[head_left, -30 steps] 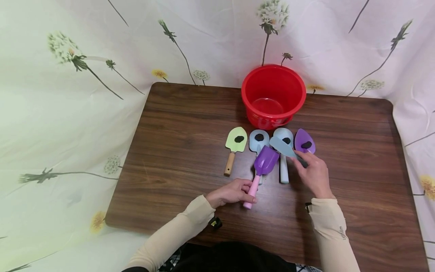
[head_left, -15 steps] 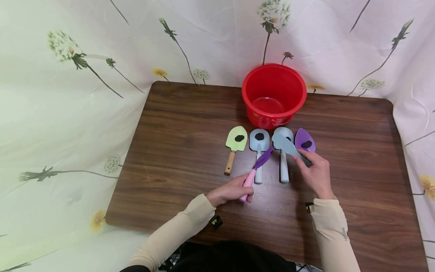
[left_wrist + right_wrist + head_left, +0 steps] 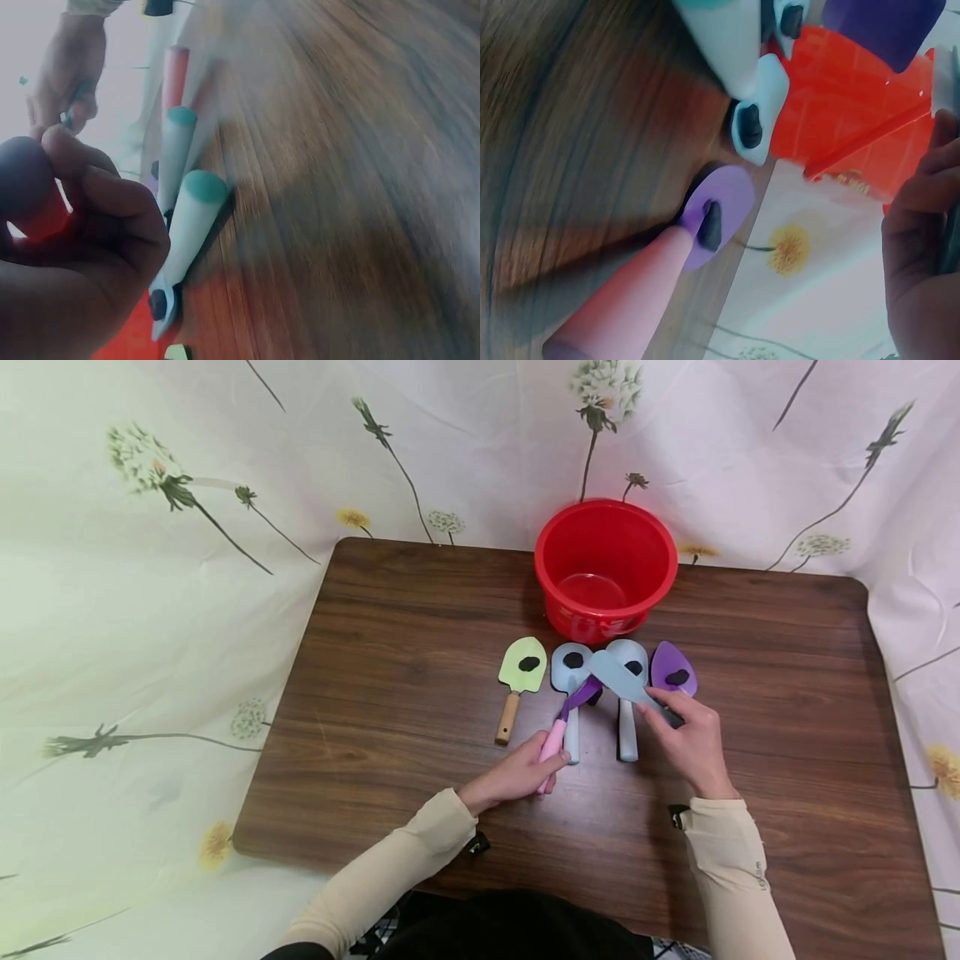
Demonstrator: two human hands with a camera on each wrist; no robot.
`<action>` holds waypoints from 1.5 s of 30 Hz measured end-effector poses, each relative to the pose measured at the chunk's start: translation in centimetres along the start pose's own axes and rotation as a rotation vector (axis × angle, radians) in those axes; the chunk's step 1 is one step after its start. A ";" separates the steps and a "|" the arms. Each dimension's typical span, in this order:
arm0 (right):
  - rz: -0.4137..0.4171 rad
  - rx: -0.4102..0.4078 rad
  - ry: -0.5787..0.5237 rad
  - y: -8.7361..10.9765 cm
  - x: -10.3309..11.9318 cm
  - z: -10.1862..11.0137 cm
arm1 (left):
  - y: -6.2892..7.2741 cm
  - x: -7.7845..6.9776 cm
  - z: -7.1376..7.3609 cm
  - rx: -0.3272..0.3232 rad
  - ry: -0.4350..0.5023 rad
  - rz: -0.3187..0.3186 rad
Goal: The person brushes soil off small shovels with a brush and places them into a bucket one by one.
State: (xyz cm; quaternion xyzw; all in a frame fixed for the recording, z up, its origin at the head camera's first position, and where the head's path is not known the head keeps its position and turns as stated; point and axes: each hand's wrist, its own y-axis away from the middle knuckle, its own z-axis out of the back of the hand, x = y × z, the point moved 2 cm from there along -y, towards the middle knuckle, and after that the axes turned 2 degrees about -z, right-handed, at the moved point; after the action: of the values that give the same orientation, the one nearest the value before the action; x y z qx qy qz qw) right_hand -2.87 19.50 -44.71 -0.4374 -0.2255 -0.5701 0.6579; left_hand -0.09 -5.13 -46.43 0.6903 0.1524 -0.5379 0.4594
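My left hand (image 3: 517,770) grips the pink handle of a toy shovel (image 3: 578,697), its purple blade turned edge-on above the light blue shovels. Pinched in my right hand (image 3: 693,735) is a blue-grey spatula (image 3: 618,675) with a darker handle; its tip overlaps the purple blade in the head view. A dark lump (image 3: 595,698) shows at the blade's right edge. Below lie two light blue shovels (image 3: 572,745) (image 3: 627,743), each with a black lump on its blade. The purple shovel (image 3: 727,195) with a pink handle lies by my right hand, also bearing a black lump.
A red bucket (image 3: 585,625) stands at the back of the wooden table (image 3: 390,652), just behind the shovels. At the left of the row lies a green shovel (image 3: 516,681) with a wooden handle and a black lump. A flower-print curtain (image 3: 480,452) hangs behind the table.
My left hand has turned the purple shovel from face-up to edge-on and moved it slightly away from me. My right hand's spatula has shifted left against the purple blade in view.
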 end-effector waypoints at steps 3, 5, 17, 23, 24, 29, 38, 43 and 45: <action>-0.001 0.073 -0.046 0.0 0.7 -0.4 | 0.2 -0.2 0.0 -0.013 -0.033 0.036; 0.007 0.134 -0.061 0.0 1.1 -0.7 | 0.3 -0.2 -0.1 -0.012 -0.049 0.046; 0.046 0.376 -0.013 0.1 1.5 -1.0 | 0.4 0.2 -0.2 0.116 -0.043 -0.025; 0.035 0.326 -0.051 -0.2 0.9 -0.4 | 0.5 0.7 0.0 0.186 -0.064 -0.080; 0.033 0.310 -0.068 -0.2 0.7 -0.3 | 0.6 0.7 0.1 0.190 -0.065 -0.085; 0.023 0.198 -0.052 -0.6 -0.3 0.6 | 0.8 1.0 0.0 0.207 -0.012 -0.084; 0.086 0.118 0.045 -0.7 0.0 0.2 | 0.7 1.2 -0.3 0.166 -0.059 -0.055; 0.105 0.301 0.015 -0.3 1.1 -0.8 | 0.7 1.0 -0.2 0.106 -0.181 -0.079; 0.104 0.365 0.018 -0.2 1.4 -1.0 | 0.7 0.9 -0.1 0.093 -0.209 -0.085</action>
State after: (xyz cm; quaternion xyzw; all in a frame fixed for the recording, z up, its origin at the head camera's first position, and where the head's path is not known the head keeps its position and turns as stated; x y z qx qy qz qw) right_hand -2.89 17.92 -44.01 -0.3168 -0.2962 -0.4889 0.7569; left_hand 0.80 -5.67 -46.89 0.6437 0.1077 -0.6325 0.4170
